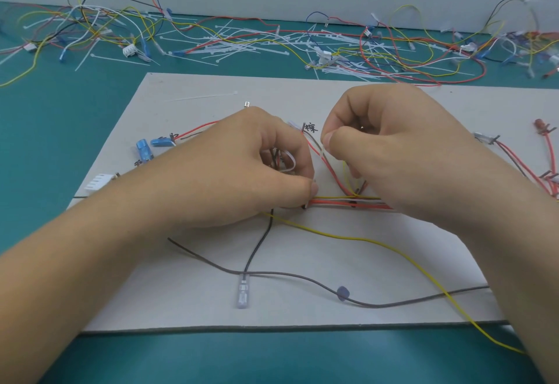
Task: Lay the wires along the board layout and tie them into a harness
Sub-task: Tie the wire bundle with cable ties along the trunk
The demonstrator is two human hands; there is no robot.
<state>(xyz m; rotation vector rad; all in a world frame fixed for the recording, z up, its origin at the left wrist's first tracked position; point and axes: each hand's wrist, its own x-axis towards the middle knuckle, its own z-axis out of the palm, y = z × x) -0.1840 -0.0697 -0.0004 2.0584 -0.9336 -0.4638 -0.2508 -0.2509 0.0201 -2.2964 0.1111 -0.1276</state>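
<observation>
Left hand [257,166] pinches a looped white cable tie [287,161] at the wire bundle [341,200], which runs three-to-nine across the board [211,96]; right hand [390,141], at three o'clock, grips the tie's tail.

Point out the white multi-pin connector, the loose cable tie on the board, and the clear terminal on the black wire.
white multi-pin connector [97,182]: head view, middle of its housing.
loose cable tie [205,97]: head view, midway along its strap.
clear terminal [243,291]: head view, middle of its sleeve.
</observation>
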